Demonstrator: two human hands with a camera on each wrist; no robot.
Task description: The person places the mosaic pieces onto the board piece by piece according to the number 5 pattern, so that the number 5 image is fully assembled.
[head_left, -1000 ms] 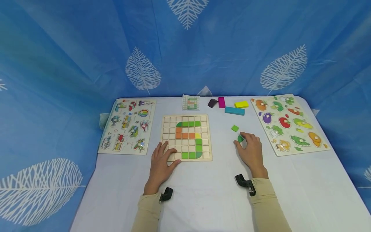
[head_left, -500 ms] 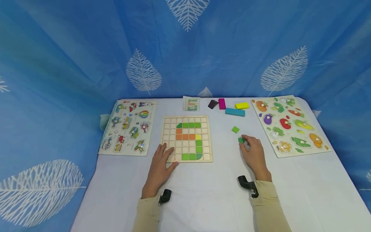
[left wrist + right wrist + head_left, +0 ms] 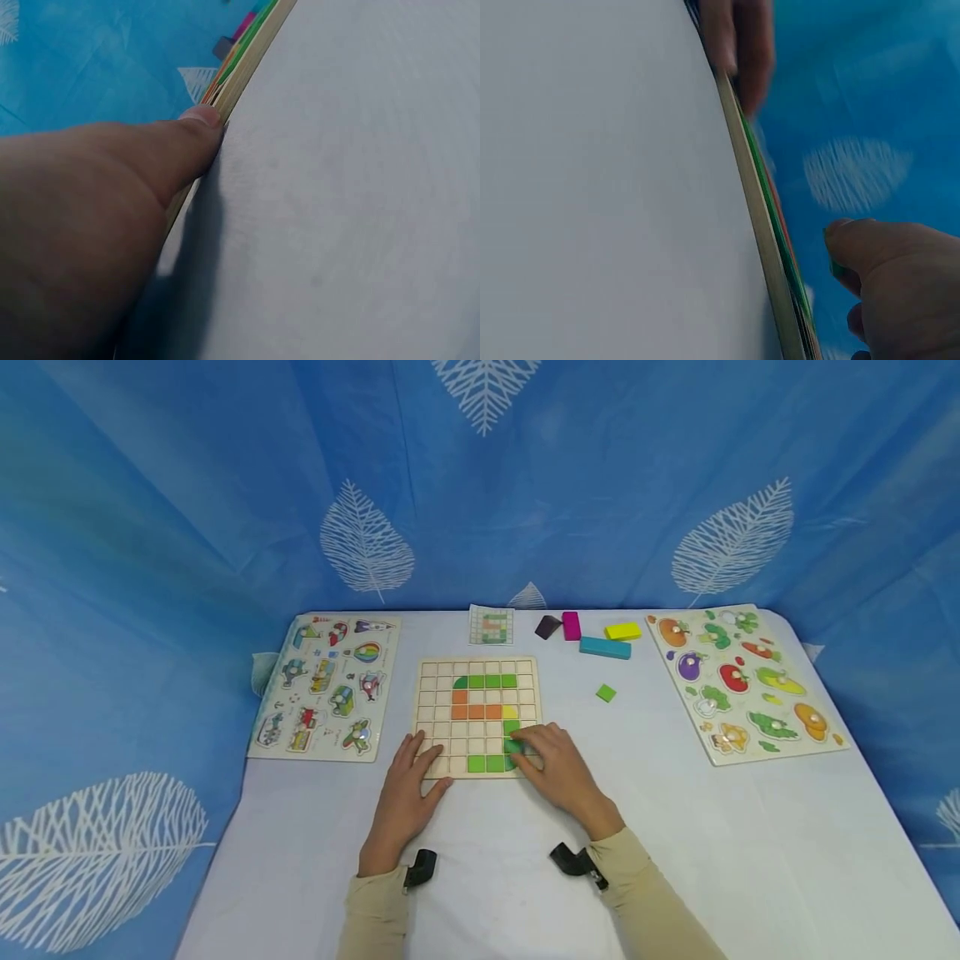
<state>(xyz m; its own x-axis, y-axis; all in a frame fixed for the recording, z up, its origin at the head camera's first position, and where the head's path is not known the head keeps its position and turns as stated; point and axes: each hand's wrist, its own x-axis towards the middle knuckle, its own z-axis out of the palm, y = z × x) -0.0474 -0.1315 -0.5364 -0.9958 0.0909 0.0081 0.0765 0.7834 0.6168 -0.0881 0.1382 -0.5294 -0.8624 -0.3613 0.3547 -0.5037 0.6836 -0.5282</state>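
Note:
A wooden grid board (image 3: 442, 735) lies mid-table, its squares partly filled with green, orange and yellow tiles. My left hand (image 3: 401, 797) rests on its near left corner, fingers on the grid. In the left wrist view the thumb (image 3: 196, 120) presses against the board's front edge. Over the lower right of the grid, my right hand (image 3: 558, 768) pinches a dark green tile (image 3: 513, 747) between thumb and fingers. Only slivers of that tile show in the right wrist view, with the fingertips held above the board's edge. One loose light green tile (image 3: 606, 692) lies right of the board.
A small pattern card (image 3: 491, 625) lies behind the board. Teal (image 3: 604, 647), yellow (image 3: 622, 632), magenta (image 3: 571, 626) and black (image 3: 548, 627) blocks lie at the back. A vehicle puzzle (image 3: 371, 747) stands left, a vegetable puzzle (image 3: 723, 752) right.
My right hand has picked up the dark green tile from the table at right and carried it left over the board's lower right part. The left hand stays on the corner.

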